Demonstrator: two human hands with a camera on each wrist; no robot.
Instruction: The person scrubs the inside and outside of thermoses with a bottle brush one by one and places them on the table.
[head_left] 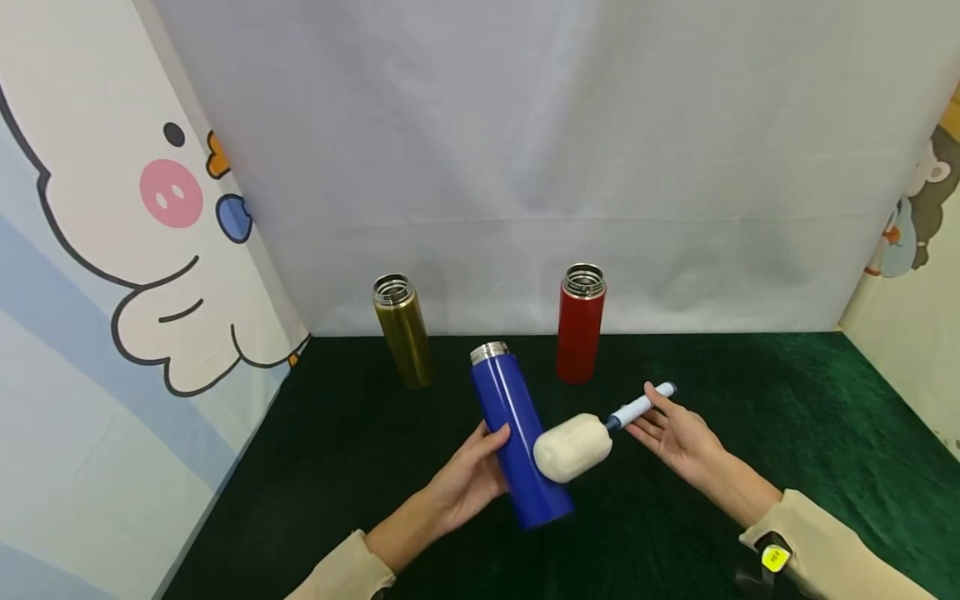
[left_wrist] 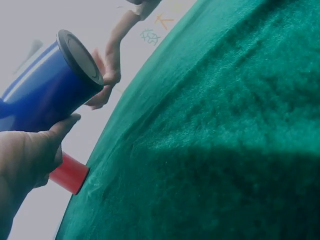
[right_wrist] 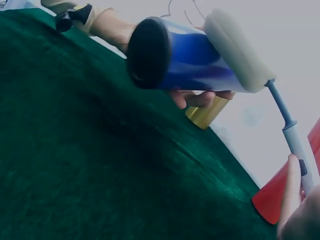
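Observation:
My left hand point(head_left: 474, 477) grips a blue bottle point(head_left: 517, 442) around its middle, holding it tilted above the green cloth with its open steel neck toward the upper left. In the left wrist view the bottle's base point(left_wrist: 82, 57) faces the camera. My right hand point(head_left: 681, 440) pinches the pale blue handle of a sponge bottle brush point(head_left: 637, 408) between thumb and fingers. The brush's white sponge head point(head_left: 573, 448) lies across the front of the blue bottle's side; the right wrist view shows the sponge point(right_wrist: 237, 52) against that side.
A gold bottle point(head_left: 405, 337) and a red bottle point(head_left: 581, 329), both without lids, stand upright at the back of the green cloth point(head_left: 750, 400). Behind them hangs a pale curtain point(head_left: 487, 167). A cartoon-printed panel point(head_left: 97, 333) borders the left side.

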